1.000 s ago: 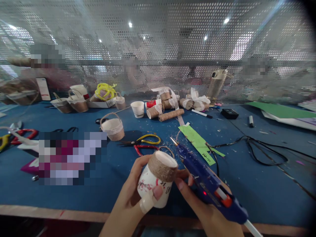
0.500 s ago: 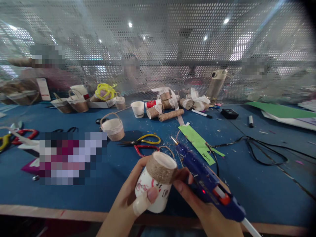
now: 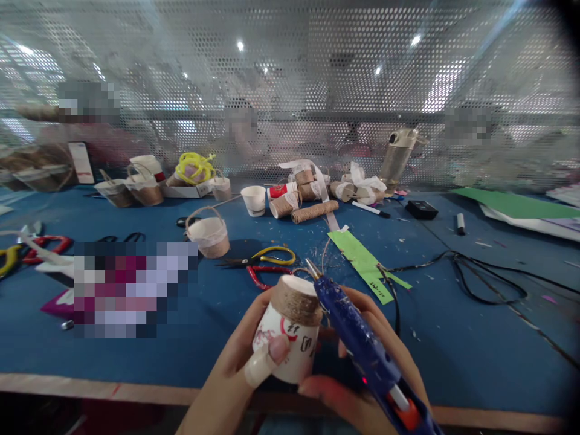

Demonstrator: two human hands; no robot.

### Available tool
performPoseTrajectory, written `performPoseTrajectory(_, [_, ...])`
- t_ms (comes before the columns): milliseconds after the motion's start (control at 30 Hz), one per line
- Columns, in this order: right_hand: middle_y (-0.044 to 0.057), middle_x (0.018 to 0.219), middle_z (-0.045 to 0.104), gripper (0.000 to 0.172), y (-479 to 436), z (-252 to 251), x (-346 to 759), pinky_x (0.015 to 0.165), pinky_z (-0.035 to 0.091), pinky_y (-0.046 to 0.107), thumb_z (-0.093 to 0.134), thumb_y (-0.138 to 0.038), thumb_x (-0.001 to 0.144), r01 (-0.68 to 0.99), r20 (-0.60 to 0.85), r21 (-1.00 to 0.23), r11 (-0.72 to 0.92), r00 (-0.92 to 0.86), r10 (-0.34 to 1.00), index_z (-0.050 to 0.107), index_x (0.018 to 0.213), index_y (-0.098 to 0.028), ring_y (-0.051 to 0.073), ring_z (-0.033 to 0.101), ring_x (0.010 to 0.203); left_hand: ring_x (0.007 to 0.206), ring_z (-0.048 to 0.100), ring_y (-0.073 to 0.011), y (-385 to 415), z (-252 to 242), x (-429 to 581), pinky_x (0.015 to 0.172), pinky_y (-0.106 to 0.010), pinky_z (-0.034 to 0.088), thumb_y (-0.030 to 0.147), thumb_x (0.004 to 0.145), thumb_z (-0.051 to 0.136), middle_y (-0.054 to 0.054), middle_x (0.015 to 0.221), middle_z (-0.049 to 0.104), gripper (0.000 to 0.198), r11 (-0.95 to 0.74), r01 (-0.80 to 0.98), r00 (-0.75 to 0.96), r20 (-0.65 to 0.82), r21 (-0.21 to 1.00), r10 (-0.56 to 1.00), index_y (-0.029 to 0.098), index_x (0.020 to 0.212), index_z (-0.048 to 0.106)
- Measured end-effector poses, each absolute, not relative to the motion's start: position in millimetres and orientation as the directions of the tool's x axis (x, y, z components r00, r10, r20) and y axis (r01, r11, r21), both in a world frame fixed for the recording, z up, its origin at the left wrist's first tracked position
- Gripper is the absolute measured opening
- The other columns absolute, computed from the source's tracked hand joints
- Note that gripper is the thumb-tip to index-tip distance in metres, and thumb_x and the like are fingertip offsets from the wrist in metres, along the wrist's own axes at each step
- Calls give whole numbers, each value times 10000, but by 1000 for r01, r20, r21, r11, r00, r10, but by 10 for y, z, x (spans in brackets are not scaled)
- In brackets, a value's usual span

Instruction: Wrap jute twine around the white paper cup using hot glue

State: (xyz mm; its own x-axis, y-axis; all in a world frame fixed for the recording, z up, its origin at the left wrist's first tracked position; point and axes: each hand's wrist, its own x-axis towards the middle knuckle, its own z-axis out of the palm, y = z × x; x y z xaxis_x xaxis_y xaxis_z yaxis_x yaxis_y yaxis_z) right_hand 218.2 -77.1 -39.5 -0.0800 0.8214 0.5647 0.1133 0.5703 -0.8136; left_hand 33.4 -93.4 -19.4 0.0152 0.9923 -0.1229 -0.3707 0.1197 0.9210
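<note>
The left hand (image 3: 233, 365) is closed around the paper cup (image 3: 290, 344), holding it tilted just above the near edge of the worktop (image 3: 453, 350). The right hand (image 3: 392, 350) is wrapped tight round the blue glue gun (image 3: 356, 341), whose nozzle sits at the cup's twine band (image 3: 296, 299). With the hot tip so near the left fingers, a slip could burn them, and stray glue could string across the cup's side or drip onto the worktop.
</note>
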Motion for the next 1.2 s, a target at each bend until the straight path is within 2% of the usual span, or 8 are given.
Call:
performPoseTrajectory(167, [67,1373,712,385,-787,-420,2129,929,671,379,971,-319,723,168,584,-800,576,-2,812,635,903,-266,299,793,1114,1464,521,-387,-939,-210,376,1154,-460,412,548,839,842,-40,1586,615,705,96,-334,-61,-123,938,991,381,1471,579])
performPoseTrajectory(333, [97,1393,723,349,-767,-417,2190,960,669,369,939,-270,778,293,611,-733,614,-113,784,648,968,-256,291,780,1166,1243,683,-268,-946,-206,490,984,-312,524,445,905,817,-14,1486,661,552,-16,-283,-134,-23,959,991,377,1390,561])
performPoseTrajectory(467, [92,1406,728,265,-770,-407,2162,973,665,369,890,-340,841,272,591,-767,581,-53,805,661,948,-260,279,775,1181,1003,751,-218,-970,-204,561,847,-285,574,463,875,852,-34,1394,715,670,-4,-219,-122,-23,976,992,381,1417,468])
performPoseTrajectory(633, [74,1389,713,254,-769,-405,2190,972,657,331,851,-227,860,287,635,-727,624,-68,770,642,996,-270,258,771,1190,1164,705,-249,-944,-192,482,934,-291,559,443,876,853,-25,1345,710,559,-14,-257,-140,-23,966,990,356,1350,568])
performPoseTrajectory(800, [6,959,737,166,-783,-300,2315,671,619,258,762,-209,891,423,711,-661,619,92,697,617,844,-276,190,760,781,1205,676,-354,-881,-273,322,865,-366,574,508,829,859,-73,1307,735,593,51,-328,-65,-77,943,995,330,1346,630])
performPoseTrajectory(900, [-24,738,651,215,-805,-256,2397,538,526,269,735,-186,896,391,670,-699,599,66,739,600,753,-273,166,649,585,1111,717,-328,-844,-343,304,870,-381,578,489,785,899,-73,1247,753,608,21,-370,-87,-57,929,995,332,1318,651])
performPoseTrajectory(1100, [-12,695,557,212,-854,-372,2642,491,437,289,725,-202,921,427,581,-702,570,-120,805,614,749,-254,165,546,539,847,761,-248,-802,-401,361,919,-436,593,540,749,916,-67,1188,781,618,-106,-349,-152,56,931,987,320,1278,685])
performPoseTrajectory(1200, [-29,700,510,245,-846,-425,2721,491,430,264,719,-174,905,442,563,-679,586,-199,802,541,755,-249,142,516,533,923,772,-271,-810,-386,358,924,-427,606,532,752,910,-86,1283,771,603,-104,-354,-160,49,929,986,309,1270,697])
